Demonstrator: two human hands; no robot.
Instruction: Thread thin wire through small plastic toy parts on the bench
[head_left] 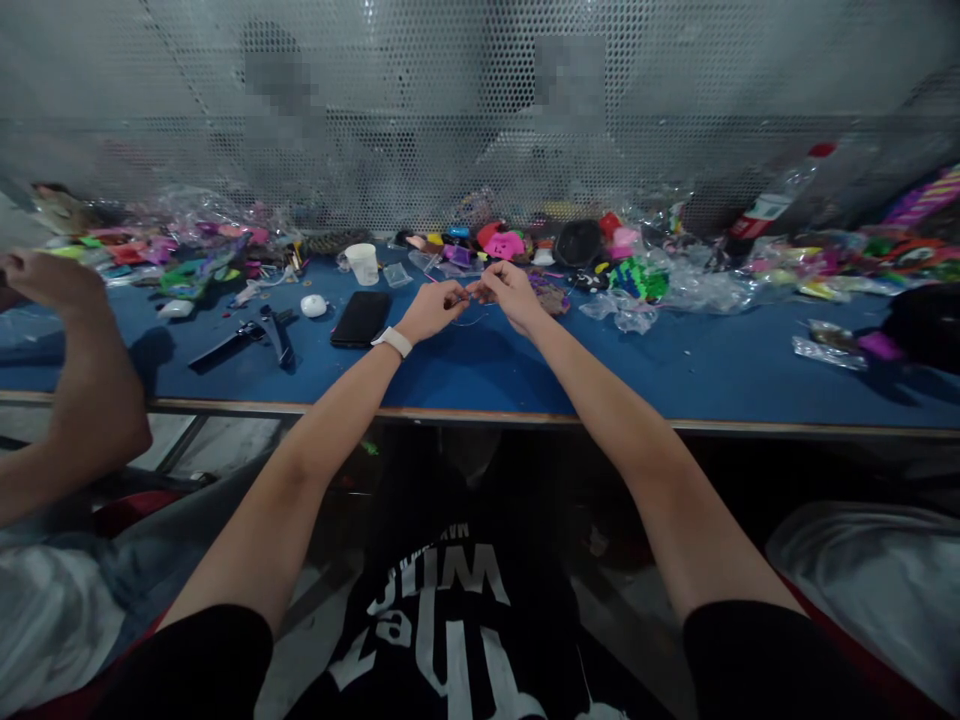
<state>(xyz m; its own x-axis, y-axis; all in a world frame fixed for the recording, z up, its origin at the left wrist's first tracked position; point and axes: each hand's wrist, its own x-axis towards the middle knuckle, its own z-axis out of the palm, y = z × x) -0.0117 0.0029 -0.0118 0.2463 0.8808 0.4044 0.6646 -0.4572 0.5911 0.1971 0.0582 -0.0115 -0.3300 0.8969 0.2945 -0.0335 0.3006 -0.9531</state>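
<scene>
Both hands (474, 300) pinching thin cord (471, 318)

Bare blue table (675, 370) lies open right of the phone (361, 318) — toward the near edge. Behind the phone, a cup (364, 263) and toy clutter (517, 245) block the way — a co-worker's arm (82, 370) crowds its left.

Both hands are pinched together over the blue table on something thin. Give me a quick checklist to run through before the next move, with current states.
1. Both hands on the work: left hand and right hand meet fingertip to fingertip above the table. Ok.
2. What is held: a thin cord seems to loop below the fingers; too fine to confirm. Cannot tell.
3. Bare table under the hands. Ok.
4. Phone lies close beside the left wrist, apart from it. Ok.
5. Cup stands upright behind the phone. Ok.
6. Neighbour's arm at the left edge, well apart from the hands. Ok.
</scene>
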